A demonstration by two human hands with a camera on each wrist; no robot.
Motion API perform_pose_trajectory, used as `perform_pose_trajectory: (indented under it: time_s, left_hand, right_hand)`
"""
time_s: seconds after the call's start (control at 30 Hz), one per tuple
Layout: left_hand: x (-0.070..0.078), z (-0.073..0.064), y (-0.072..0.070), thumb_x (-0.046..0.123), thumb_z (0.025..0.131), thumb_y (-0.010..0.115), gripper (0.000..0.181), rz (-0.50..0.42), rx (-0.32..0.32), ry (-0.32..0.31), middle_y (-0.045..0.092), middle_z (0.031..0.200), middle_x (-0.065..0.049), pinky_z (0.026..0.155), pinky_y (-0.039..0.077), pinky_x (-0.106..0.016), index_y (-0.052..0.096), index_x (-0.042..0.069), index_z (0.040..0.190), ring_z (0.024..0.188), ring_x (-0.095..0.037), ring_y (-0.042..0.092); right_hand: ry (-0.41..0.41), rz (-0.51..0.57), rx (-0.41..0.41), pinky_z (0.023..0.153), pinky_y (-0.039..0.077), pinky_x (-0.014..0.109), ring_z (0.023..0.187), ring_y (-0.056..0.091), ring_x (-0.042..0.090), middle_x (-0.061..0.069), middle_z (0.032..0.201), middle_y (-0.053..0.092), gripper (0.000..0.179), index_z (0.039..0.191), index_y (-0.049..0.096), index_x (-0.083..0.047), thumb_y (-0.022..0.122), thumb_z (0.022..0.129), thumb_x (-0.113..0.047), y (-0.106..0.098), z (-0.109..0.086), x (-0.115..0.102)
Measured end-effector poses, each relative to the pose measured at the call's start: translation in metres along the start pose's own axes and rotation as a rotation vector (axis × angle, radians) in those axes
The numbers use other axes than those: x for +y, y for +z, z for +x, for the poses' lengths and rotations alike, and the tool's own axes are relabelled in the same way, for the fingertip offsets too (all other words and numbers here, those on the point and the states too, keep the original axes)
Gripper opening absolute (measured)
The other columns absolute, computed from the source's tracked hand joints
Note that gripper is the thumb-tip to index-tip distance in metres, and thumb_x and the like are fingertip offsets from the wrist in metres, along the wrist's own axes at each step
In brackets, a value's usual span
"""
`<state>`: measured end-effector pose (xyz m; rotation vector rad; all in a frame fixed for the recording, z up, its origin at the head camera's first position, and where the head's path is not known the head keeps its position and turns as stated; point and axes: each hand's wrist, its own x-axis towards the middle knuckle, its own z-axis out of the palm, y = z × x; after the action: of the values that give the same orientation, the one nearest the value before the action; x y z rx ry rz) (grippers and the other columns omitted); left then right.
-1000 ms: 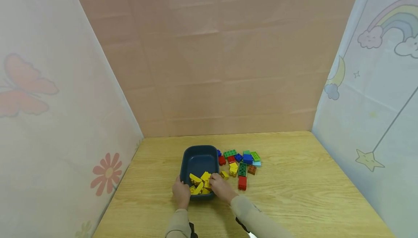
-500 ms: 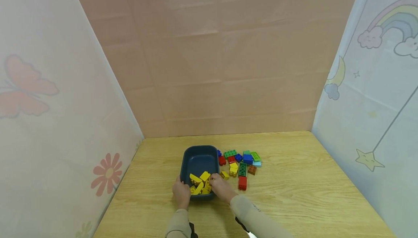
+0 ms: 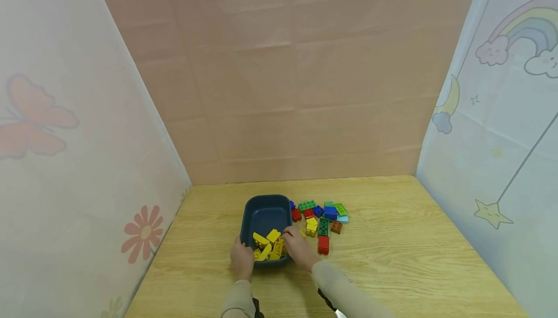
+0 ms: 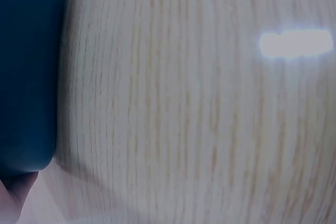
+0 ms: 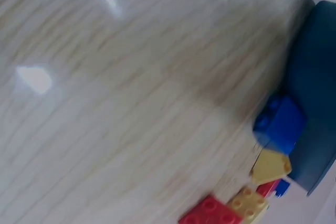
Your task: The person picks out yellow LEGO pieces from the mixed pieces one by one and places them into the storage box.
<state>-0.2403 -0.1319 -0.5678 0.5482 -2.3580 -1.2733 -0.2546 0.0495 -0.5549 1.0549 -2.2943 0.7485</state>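
Note:
A dark blue plastic bin (image 3: 267,214) stands on the table with several yellow toy bricks (image 3: 266,247) in its near end. My left hand (image 3: 242,259) grips the bin's left rim near the front corner. Only a bit of that hand shows in the left wrist view, by the bin wall (image 4: 26,77). At the bin's right rim is my right hand (image 3: 300,248), fingers bent over the edge beside the yellow bricks. Whether it pinches anything is hidden. The right wrist view shows a blue brick (image 5: 281,124) and a yellow brick (image 5: 270,166) outside the bin wall.
To the right of the bin lie loose bricks: a red one (image 3: 323,245), a dark green one (image 3: 323,226), a yellow one (image 3: 311,226), a brown one (image 3: 336,227) and several more. Patterned side panels and a plain back sheet surround the wooden table (image 3: 392,250).
My right hand has shifted slightly right and away from me, from the yellow bricks to the bin's rim, uncovering more yellow bricks. The left hand and bin have stayed put.

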Motion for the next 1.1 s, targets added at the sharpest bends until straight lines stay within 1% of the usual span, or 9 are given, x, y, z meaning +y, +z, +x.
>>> perform_pose_trajectory:
  time_s: [0.07,0.13,0.3,0.4,0.5,0.63,0.83,0.93,1.1]
  left_hand:
    - [0.001,0.0,0.0,-0.016,0.073,0.048,0.042,-0.001,0.002,0.004,0.057,0.102,-0.031,0.072,0.047,-0.049,0.051,-0.014,0.115,0.091,-0.04,0.057]
    - [0.001,0.0,-0.001,-0.016,0.072,0.048,0.042,0.001,0.006,0.008,0.057,0.102,-0.031,0.072,0.047,-0.049,0.051,-0.015,0.114,0.09,-0.04,0.057]
    - [0.001,-0.001,-0.001,-0.015,0.072,0.049,0.042,0.016,0.011,0.007,0.058,0.1,-0.031,0.071,0.048,-0.048,0.051,-0.015,0.114,0.09,-0.039,0.058]
    - [0.002,-0.002,-0.002,-0.015,0.073,0.049,0.042,0.018,0.006,0.005,0.058,0.1,-0.031,0.07,0.048,-0.048,0.05,-0.015,0.115,0.089,-0.04,0.058]
    - [0.004,-0.002,-0.002,-0.016,0.073,0.049,0.042,0.015,0.007,0.009,0.058,0.099,-0.031,0.069,0.048,-0.048,0.05,-0.015,0.115,0.089,-0.04,0.058]
    - [0.005,-0.002,-0.003,-0.016,0.072,0.05,0.043,0.017,0.007,0.014,0.058,0.099,-0.031,0.068,0.048,-0.048,0.05,-0.015,0.115,0.088,-0.04,0.058]
    - [0.004,-0.002,-0.003,-0.016,0.072,0.049,0.042,0.019,0.006,0.02,0.058,0.1,-0.031,0.069,0.048,-0.048,0.05,-0.015,0.114,0.088,-0.04,0.058]
    - [0.003,-0.002,-0.002,-0.016,0.073,0.049,0.042,0.02,0.007,0.019,0.058,0.1,-0.031,0.069,0.048,-0.048,0.051,-0.015,0.114,0.088,-0.04,0.058]
    - [0.002,-0.002,-0.001,-0.015,0.074,0.049,0.042,0.014,0.004,0.004,0.058,0.102,-0.03,0.072,0.047,-0.049,0.051,-0.013,0.115,0.091,-0.04,0.057]
  right_hand:
    - [0.005,-0.078,0.031,0.068,0.049,0.028,0.083,0.054,0.023,0.016,0.093,0.053,0.016,0.087,0.062,0.004,0.065,0.072,0.009,-0.002,-0.002,0.006]
    - [0.04,-0.134,0.022,0.07,0.05,0.031,0.087,0.055,0.026,0.017,0.096,0.054,0.017,0.088,0.062,0.004,0.066,0.072,0.007,-0.005,-0.005,0.013]
    - [0.175,-0.265,-0.123,0.076,0.048,0.034,0.095,0.052,0.029,0.018,0.101,0.054,0.021,0.096,0.061,0.005,0.063,0.076,0.002,-0.014,-0.013,0.03]
    - [0.27,-0.284,-0.206,0.075,0.048,0.035,0.096,0.052,0.031,0.02,0.103,0.054,0.023,0.099,0.061,0.005,0.062,0.076,0.001,-0.021,-0.015,0.036]
    - [0.331,-0.281,-0.263,0.076,0.048,0.036,0.098,0.052,0.032,0.021,0.105,0.053,0.025,0.102,0.061,0.006,0.062,0.079,0.0,-0.026,-0.015,0.041]
    - [0.326,-0.291,-0.318,0.082,0.045,0.04,0.102,0.051,0.034,0.023,0.108,0.053,0.026,0.106,0.06,0.006,0.061,0.081,0.0,-0.027,-0.017,0.047]
    - [0.311,-0.309,-0.394,0.087,0.042,0.042,0.106,0.049,0.036,0.024,0.114,0.051,0.034,0.111,0.059,0.006,0.063,0.078,0.002,-0.027,-0.02,0.05]
    - [0.303,-0.322,-0.401,0.087,0.041,0.041,0.106,0.05,0.035,0.024,0.114,0.052,0.034,0.111,0.06,0.005,0.065,0.077,0.002,-0.025,-0.022,0.052]
    - [0.278,-0.33,-0.367,0.085,0.043,0.041,0.101,0.052,0.035,0.024,0.109,0.054,0.029,0.104,0.062,0.005,0.065,0.076,0.002,-0.024,-0.024,0.053]
